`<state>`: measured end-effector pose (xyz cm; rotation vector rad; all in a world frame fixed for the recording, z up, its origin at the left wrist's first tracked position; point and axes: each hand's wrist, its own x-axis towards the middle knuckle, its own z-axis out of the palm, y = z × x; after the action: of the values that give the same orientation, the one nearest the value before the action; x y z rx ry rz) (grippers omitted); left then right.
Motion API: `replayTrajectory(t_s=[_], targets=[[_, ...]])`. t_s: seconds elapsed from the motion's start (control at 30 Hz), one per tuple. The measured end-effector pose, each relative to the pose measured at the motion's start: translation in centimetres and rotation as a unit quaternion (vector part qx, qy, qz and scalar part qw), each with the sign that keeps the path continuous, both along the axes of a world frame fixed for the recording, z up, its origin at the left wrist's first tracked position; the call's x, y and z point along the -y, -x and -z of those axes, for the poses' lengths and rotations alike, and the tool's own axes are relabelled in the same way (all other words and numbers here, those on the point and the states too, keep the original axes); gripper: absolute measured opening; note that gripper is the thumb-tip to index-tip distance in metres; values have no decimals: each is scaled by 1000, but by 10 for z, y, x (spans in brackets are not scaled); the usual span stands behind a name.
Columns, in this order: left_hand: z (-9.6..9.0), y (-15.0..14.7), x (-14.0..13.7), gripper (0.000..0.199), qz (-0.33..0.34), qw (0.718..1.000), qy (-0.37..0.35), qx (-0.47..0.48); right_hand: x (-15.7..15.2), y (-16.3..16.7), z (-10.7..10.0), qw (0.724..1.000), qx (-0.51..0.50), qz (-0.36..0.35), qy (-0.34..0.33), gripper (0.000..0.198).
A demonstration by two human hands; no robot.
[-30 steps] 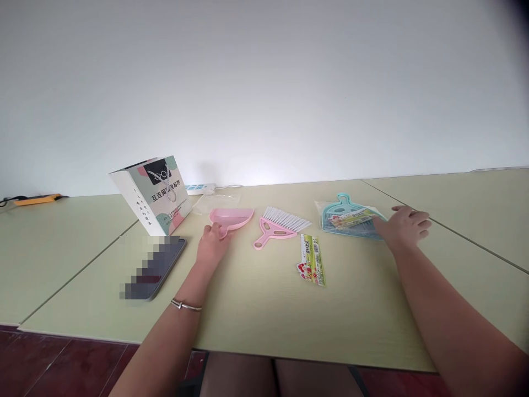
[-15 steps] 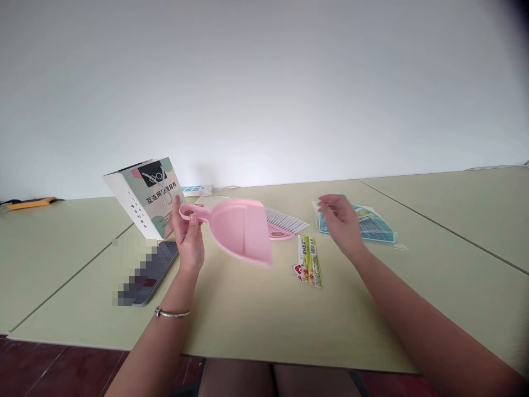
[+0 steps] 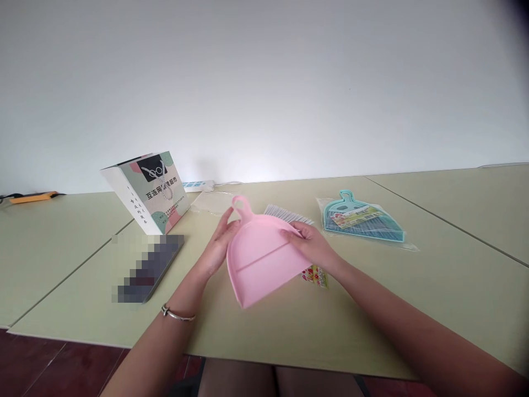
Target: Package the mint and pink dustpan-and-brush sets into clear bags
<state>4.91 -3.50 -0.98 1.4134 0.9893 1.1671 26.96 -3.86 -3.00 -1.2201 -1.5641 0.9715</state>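
Note:
A pink dustpan (image 3: 264,248) is held above the table between both hands, its handle pointing away and its wide edge toward me. My left hand (image 3: 219,242) grips it at the left side by the base of the handle. On the right side rim, my right hand (image 3: 309,242) is closed with the thumb on the inner face. Behind the pan, the pale bristles of a brush (image 3: 285,212) show; the rest of it is hidden. A printed card (image 3: 317,277) lies partly covered under the pan's right corner.
To the right lies a teal dustpan and brush set (image 3: 363,220) in clear wrapping. A paper bag (image 3: 149,193) stands at the left, with a phone (image 3: 159,270) in front of it. Clear plastic (image 3: 210,202) and a power strip (image 3: 198,186) are near the wall.
The dustpan has turned so its handle points away and its wide edge faces me. My right hand has come left from near the teal set and taken hold of the pan's side.

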Motion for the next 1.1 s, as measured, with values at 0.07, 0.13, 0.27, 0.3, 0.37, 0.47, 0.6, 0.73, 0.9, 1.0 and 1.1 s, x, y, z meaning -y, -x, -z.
replayTrajectory(t_s=[0.07, 0.13, 0.27, 0.3, 0.37, 0.47, 0.6, 0.73, 0.9, 1.0, 1.1], targets=[[2, 0, 0, 56, 37, 998, -11, -46, -3, -2, 0, 998, -16, 66, 10, 36], [3, -2, 0, 49, 53, 997, -19, -61, -5, -3, -1, 996, -34, 85, 6, 38], [4, 0, -4, 44, -13, 1000, -19, -15, -11, -8, 5, 995, -33, 90, -25, 50], [4, 1, -5, 43, -27, 999, -17, 0, -13, -9, 9, 996, 4, 83, -44, 49], [2, 3, -7, 41, -46, 998, -14, 28, -19, -12, 20, 983, 143, 59, -100, 40], [-1, 5, -6, 38, -64, 996, -10, 61, -25, -14, 36, 921, 354, 44, -154, 36], [-3, 3, -4, 34, -76, 994, -13, 79, -29, -8, 43, 882, 430, 41, -190, 40], [-3, 2, -5, 34, -104, 990, -26, 97, -30, -2, 38, 845, 466, 62, -255, 37], [-4, 4, -6, 36, -128, 984, -37, 121, -39, -29, 14, 835, 412, 193, -309, 30], [-5, 5, -6, 37, -120, 983, -28, 137, -45, -69, -5, 828, 290, 368, -309, 22], [-4, 5, -5, 36, -112, 986, -33, 117, -42, -102, -19, 828, 102, 470, -288, 14]])
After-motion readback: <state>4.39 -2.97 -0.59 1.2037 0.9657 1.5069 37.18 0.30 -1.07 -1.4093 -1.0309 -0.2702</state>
